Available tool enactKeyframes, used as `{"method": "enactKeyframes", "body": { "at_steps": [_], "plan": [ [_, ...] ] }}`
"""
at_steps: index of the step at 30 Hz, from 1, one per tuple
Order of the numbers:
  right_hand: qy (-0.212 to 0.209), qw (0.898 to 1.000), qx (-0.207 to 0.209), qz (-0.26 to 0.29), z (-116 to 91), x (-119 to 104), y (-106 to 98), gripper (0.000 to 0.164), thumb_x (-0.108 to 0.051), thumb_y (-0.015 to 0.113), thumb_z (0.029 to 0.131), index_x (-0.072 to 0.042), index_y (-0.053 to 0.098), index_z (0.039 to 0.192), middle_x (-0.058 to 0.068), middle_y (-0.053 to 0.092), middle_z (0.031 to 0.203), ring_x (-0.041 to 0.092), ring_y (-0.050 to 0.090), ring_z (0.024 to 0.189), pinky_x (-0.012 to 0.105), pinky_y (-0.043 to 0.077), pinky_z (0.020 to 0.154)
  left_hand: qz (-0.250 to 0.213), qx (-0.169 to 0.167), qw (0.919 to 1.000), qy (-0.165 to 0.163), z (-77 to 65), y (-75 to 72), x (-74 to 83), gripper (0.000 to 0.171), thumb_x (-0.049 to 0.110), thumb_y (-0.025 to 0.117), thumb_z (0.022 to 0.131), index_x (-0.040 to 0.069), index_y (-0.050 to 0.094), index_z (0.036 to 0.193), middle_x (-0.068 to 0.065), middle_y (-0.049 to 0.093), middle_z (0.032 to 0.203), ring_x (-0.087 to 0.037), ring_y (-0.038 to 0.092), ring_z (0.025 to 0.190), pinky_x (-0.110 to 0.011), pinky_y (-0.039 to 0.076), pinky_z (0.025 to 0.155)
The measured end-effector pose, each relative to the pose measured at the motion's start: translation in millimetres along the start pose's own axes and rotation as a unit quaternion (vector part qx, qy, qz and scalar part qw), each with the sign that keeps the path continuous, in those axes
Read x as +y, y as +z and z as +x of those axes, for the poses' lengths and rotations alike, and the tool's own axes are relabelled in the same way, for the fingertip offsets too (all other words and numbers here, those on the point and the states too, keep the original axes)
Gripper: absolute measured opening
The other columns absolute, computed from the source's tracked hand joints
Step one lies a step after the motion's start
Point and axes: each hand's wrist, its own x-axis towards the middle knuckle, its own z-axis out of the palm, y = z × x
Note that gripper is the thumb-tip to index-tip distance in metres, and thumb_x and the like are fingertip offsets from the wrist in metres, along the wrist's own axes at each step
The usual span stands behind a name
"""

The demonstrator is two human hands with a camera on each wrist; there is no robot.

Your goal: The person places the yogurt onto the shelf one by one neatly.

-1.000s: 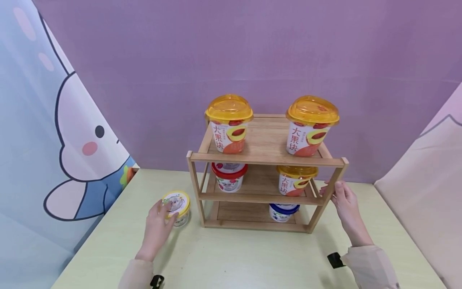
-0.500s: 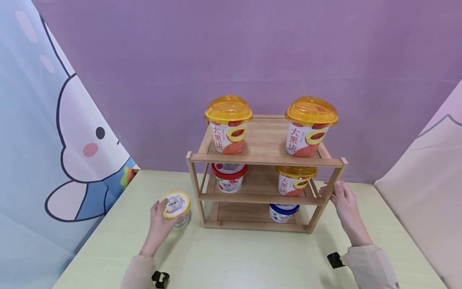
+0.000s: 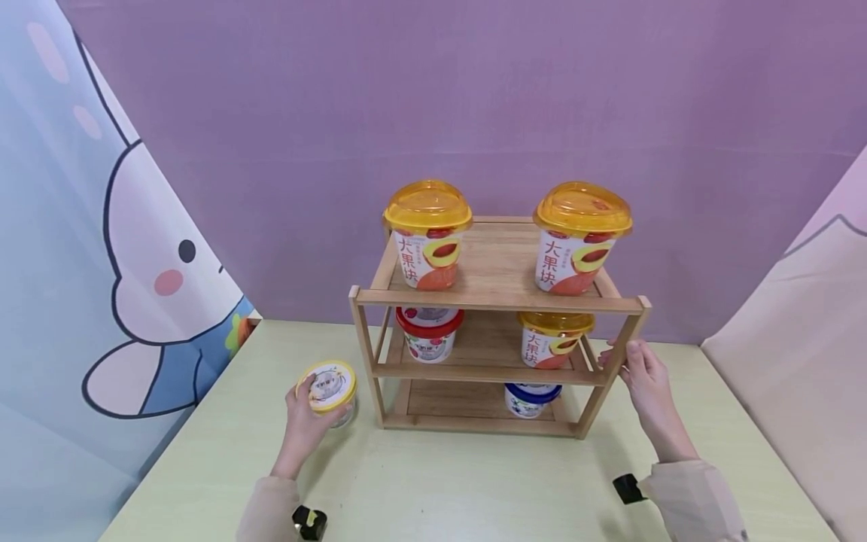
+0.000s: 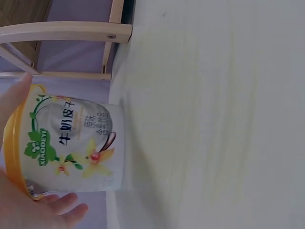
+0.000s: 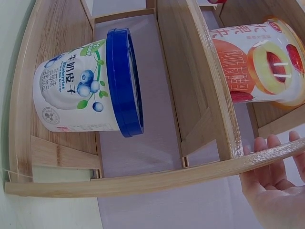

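My left hand (image 3: 305, 427) holds a white tub with a yellow lid (image 3: 332, 385), thumb and fingers around the lid's rim. The tub stands upright on the table, left of a wooden rack (image 3: 497, 302). Vanilla flowers decorate the tub's side (image 4: 78, 143) in the left wrist view. At the rack's right end, my right hand (image 3: 650, 391) grips the front post, fingers (image 5: 274, 169) reaching behind it. A blue-lidded blueberry tub (image 5: 88, 86) sits on the bottom shelf near that post.
Two peach cups with orange domed lids, a left cup (image 3: 430, 235) and a right cup (image 3: 579, 238), stand on the top shelf. The middle shelf bears a red-lidded tub (image 3: 430, 335) and another peach cup (image 3: 554, 339). A purple cloth (image 3: 433, 98) hangs behind.
My left hand has moved slightly right and closed around the yellow-lidded tub, which has barely shifted. The right hand stays on the rack post.
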Motion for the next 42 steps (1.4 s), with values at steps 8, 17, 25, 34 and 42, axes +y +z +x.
{"method": "enactKeyframes", "body": {
  "at_steps": [8, 17, 25, 34, 42],
  "plan": [
    [0.02, 0.998, 0.033, -0.054, -2.7, -50.6, 49.0, 0.031, -0.022, 0.035, 0.096, 0.004, 0.051, 0.102, 0.007, 0.062, 0.085, 0.014, 0.058, 0.084, 0.017, 0.045, 0.077, -0.029, 0.037, 0.9988, -0.009, 1.0, 6.6, -2.4, 0.09, 0.017, 0.077, 0.065, -0.006, 0.02, 0.132, -0.03, 0.014, 0.129, -0.043, 0.028, 0.115, -0.054, 0.026, 0.098],
    [0.037, 0.994, 0.051, -0.085, -4.6, -70.1, 67.6, 0.038, -0.027, 0.037, 0.095, 0.01, 0.047, 0.102, 0.004, 0.062, 0.082, 0.01, 0.057, 0.082, 0.016, 0.045, 0.077, -0.031, 0.073, 0.9967, -0.017, -1.3, 8.5, -1.9, 0.087, 0.019, 0.078, 0.064, -0.006, 0.025, 0.129, -0.028, 0.02, 0.125, -0.041, 0.032, 0.111, -0.054, 0.027, 0.097],
    [0.029, 0.998, 0.036, -0.05, -3.0, -33.1, 35.9, 0.035, -0.023, 0.034, 0.096, 0.008, 0.049, 0.105, 0.007, 0.062, 0.085, 0.014, 0.057, 0.085, 0.019, 0.045, 0.079, -0.064, 0.082, 0.9944, -0.017, -8.9, 1.6, 5.0, 0.089, 0.021, 0.08, 0.063, -0.002, 0.027, 0.13, -0.025, 0.022, 0.125, -0.038, 0.032, 0.112, -0.052, 0.028, 0.097],
    [-0.007, 1.0, -0.001, -0.002, -0.7, -24.6, 23.6, 0.03, -0.018, 0.035, 0.096, 0.004, 0.051, 0.108, 0.011, 0.062, 0.09, 0.016, 0.058, 0.087, 0.019, 0.045, 0.079, -0.065, 0.085, 0.9942, -0.001, -20.8, -6.2, 17.5, 0.089, 0.021, 0.08, 0.062, 0.0, 0.027, 0.131, -0.023, 0.024, 0.126, -0.035, 0.031, 0.113, -0.052, 0.027, 0.097],
    [0.017, 0.997, 0.036, -0.067, -3.3, -55.6, 52.3, 0.037, -0.028, 0.038, 0.094, 0.006, 0.05, 0.104, 0.005, 0.063, 0.085, 0.013, 0.058, 0.084, 0.017, 0.045, 0.078, -0.06, 0.073, 0.9955, 0.007, -37.4, -13.9, 33.4, 0.087, 0.02, 0.08, 0.063, 0.001, 0.028, 0.131, -0.022, 0.023, 0.126, -0.035, 0.032, 0.112, -0.053, 0.027, 0.096]
  ]
}}
